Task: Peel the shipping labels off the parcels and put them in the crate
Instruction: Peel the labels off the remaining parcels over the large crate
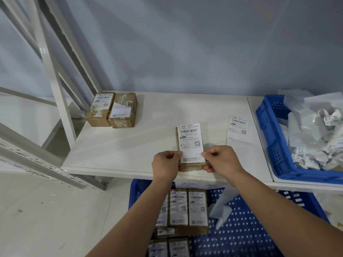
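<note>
While both grips, left hand point(167, 162) and right hand point(221, 160), pinch the label point(191, 143) by its lower edge, its long axis points upframe; the crate point(267, 130) sits far right.

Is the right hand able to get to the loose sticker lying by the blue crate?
Probably yes. The loose sticker lies flat on the table, just past the right hand, with nothing between them. That hand pinches the parcel label now, so it must let go first.
</note>
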